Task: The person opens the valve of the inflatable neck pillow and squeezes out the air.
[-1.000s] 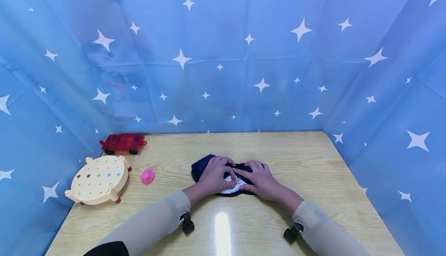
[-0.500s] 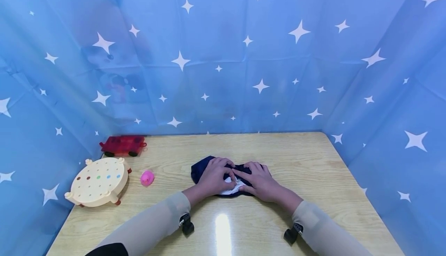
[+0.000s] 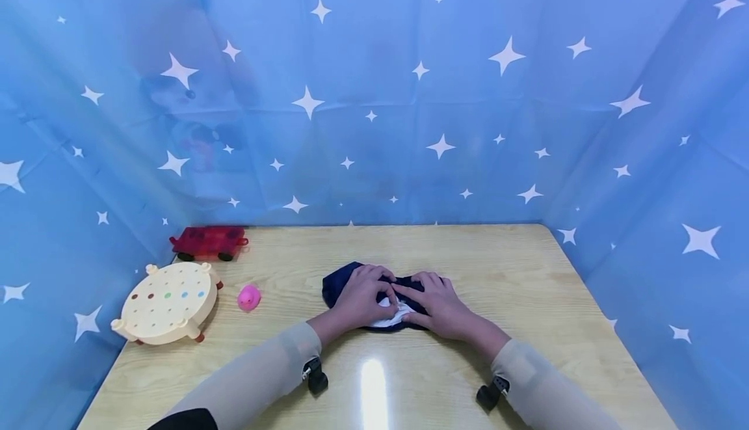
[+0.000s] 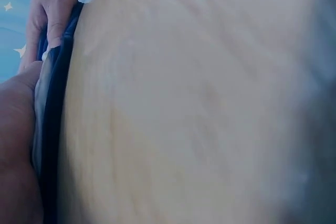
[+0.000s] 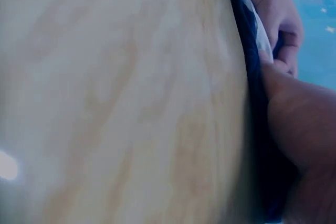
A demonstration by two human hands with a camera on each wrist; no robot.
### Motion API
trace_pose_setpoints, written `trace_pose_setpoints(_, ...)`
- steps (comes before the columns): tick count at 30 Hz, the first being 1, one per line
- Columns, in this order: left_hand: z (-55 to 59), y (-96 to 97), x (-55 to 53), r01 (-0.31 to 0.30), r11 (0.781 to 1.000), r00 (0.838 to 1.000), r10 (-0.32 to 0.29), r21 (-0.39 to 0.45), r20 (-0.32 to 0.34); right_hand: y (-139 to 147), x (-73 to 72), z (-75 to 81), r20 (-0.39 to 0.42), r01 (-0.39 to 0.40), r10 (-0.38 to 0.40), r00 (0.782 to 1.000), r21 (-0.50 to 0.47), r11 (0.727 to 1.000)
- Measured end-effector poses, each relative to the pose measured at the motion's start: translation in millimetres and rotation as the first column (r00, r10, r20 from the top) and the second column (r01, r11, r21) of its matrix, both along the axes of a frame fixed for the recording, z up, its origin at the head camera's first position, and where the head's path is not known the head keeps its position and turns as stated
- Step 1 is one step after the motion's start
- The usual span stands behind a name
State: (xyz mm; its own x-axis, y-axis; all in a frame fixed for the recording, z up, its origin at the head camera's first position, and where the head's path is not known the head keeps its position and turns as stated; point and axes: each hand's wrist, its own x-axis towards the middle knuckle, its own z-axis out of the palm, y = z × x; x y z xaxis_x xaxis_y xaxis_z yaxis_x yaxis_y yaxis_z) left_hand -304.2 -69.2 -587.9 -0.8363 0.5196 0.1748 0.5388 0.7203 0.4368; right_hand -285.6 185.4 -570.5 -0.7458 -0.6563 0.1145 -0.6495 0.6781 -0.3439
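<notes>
A dark navy cloth item with a white inner part lies on the table in the head view; its exact kind is hidden by the hands. On its left half, my left hand pinches the cloth, thumb and forefinger meeting near the middle. My right hand grips the right half, fingers over the far side and thumb on the near side, its forefinger reaching toward the left fingertips. Both wrist views show the navy edge low over the tabletop. In the right wrist view the right thumb presses against the white part.
Left of the hands sits a small pink toy. Beyond it are a cream round pegboard-like toy on short legs and a red translucent wheeled toy. A blue star-patterned curtain borders the wooden table.
The head view shifts slightly. Both hands stay in place on the navy cloth item, with no clear movement.
</notes>
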Motion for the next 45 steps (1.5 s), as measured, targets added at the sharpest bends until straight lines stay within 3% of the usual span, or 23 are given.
trace_pose_setpoints(5, 5.5, -7.6, -8.8, 0.098, 0.99, 0.989, -0.108, 0.102, 0.105, 0, 0.1, -2.1, 0.029, 0.049, -0.045, 0.999, -0.153, 0.987)
trace_pose_setpoints(9, 17.5, -22.3, -17.3, 0.18, 0.961, 0.939, -0.231, 0.21, 0.253, -8, 0.1, -1.9, 0.012, 0.052, -0.05, 0.999, -0.268, 0.962)
trace_pose_setpoints(11, 20.1, -26.3, -20.0, 0.205, 0.96, 0.922, -0.254, 0.189, 0.292, -13, 0.1, 0.3, 0.003, 0.041, -0.042, 0.999, -0.292, 0.956)
trace_pose_setpoints(13, 20.3, -28.0, -20.6, 0.228, 0.966, 0.919, -0.256, 0.124, 0.301, -18, 0.3, 1.3, 0.003, 0.036, -0.037, 0.999, -0.292, 0.956)
trace_pose_setpoints(17, 19.1, -31.6, -16.1, 0.273, 0.957, 0.937, -0.243, -0.094, 0.249, -24, 2.3, -3.9, 0.032, 0.035, -0.028, 0.999, -0.253, 0.967)
trace_pose_setpoints(20, 20.4, -36.9, -9.8, 0.273, 0.915, 0.959, -0.233, -0.298, 0.163, -27, 4.1, -9.3, 0.044, 0.045, -0.036, 0.998, -0.226, 0.973)
trace_pose_setpoints(23, 18.9, -40.5, -4.2, 0.253, 0.874, 0.967, -0.242, -0.415, 0.08, -30, 5.2, -12.1, 0.031, 0.068, -0.063, 0.998, -0.221, 0.973)
trace_pose_setpoints(28, 11.7, -39.8, 1.8, 0.246, 0.864, 0.963, -0.269, -0.439, 0.01, -34, 6.3, -13.4, 0.004, 0.106, -0.107, 0.994, -0.207, 0.973)
trace_pose_setpoints(32, 13.1, -36.5, 3.2, 0.207, 0.854, 0.966, -0.255, -0.478, -0.037, -37, 4.4, -10.6, -0.001, 0.122, -0.125, 0.992, -0.213, 0.969)
trace_pose_setpoints(41, 17.3, -31.4, 2.4, 0.171, 0.83, 0.97, -0.237, -0.531, -0.058, -38, 3.2, -4.7, 0.017, 0.139, -0.139, 0.99, -0.23, 0.963)
trace_pose_setpoints(45, 21.0, -29.2, 2.9, 0.165, 0.816, 0.972, -0.231, -0.553, -0.051, -37, 3.1, -7.7, -0.018, 0.124, -0.134, 0.991, -0.274, 0.954)
